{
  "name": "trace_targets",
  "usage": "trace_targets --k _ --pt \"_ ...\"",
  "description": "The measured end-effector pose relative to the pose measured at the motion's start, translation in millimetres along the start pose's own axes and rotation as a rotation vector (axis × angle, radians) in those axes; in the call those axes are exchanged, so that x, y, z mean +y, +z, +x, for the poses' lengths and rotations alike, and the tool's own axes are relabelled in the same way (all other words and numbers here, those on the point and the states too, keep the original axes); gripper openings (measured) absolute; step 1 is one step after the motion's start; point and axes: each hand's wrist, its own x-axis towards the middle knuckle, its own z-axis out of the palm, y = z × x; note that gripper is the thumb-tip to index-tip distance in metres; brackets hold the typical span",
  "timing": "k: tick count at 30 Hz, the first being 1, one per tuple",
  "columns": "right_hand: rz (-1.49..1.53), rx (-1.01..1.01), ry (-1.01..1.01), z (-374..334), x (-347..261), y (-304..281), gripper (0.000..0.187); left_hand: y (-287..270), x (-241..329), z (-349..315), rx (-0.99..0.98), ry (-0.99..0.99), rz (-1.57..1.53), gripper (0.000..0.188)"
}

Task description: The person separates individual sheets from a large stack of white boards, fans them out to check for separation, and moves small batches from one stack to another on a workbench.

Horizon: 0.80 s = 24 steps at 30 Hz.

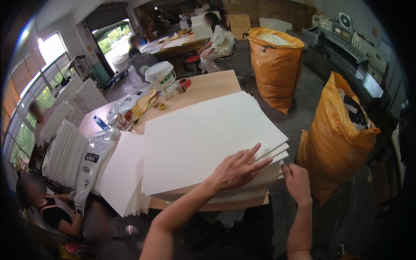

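White boards (203,138) lie stacked under left hand (240,167), right hand (296,180) at corner.

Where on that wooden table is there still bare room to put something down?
Bare wood shows on the table between the white bucket and the far edge of the big white sheet stack. The left end is crowded with a bottle, bags and a second sheet pile. The left hand lies on the stack; the right hand is at its corner.
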Motion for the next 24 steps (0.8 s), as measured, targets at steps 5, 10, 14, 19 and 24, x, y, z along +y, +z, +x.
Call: trace_targets --k 5,10,14,19,24 --pt "0.792 0.065 0.219 3.6 0.7 36.4 0.038 0.7 -5.5 3.1 -0.047 0.065 -0.021 0.071" --pt "1.144 0.029 0.271 6.1 -9.9 36.8 0.036 -11.7 -8.4 2.9 -0.07 0.048 -0.101 0.059" --pt "1.099 -0.027 0.286 10.6 -5.4 32.7 0.036 -15.0 -7.9 3.8 -0.025 0.004 -0.162 0.045" --pt "0.9 0.081 0.147 11.1 -6.0 44.0 0.039 -16.1 -6.8 5.6 -0.023 -0.009 -0.142 0.042" --pt "1.313 0.001 0.187 9.6 -5.6 37.4 0.042 -16.4 -2.3 8.9 0.046 -0.023 -0.181 0.039"
